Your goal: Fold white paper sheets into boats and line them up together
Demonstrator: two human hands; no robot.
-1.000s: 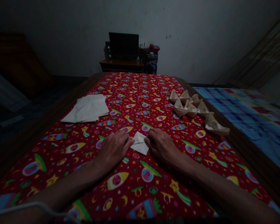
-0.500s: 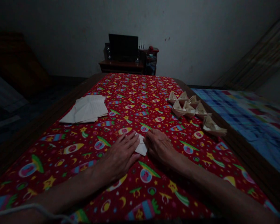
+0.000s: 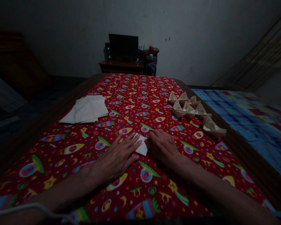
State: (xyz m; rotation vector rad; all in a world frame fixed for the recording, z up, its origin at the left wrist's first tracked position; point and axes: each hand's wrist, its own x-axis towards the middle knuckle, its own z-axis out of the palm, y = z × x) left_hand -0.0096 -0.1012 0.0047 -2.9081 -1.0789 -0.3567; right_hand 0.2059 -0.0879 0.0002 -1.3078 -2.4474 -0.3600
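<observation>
A small folded white paper (image 3: 142, 147) lies on the red patterned cloth (image 3: 135, 103) in front of me. My left hand (image 3: 117, 156) lies flat with its fingers spread, the fingertips pressing on the paper's left part. Just right of the paper, my right hand (image 3: 162, 147) has its fingers curled, with the fingertips at the paper's right edge, pinching or pressing it.
A stack of white paper sheets (image 3: 86, 109) lies at the left of the cloth. Several folded paper boats (image 3: 192, 109) sit along the right edge. A blue checked mattress (image 3: 248, 115) lies to the right. A dark desk with a monitor (image 3: 124, 50) stands against the far wall.
My left hand has slid forward and flattened over the paper, covering more of it. The right hand stays at the paper's right edge.
</observation>
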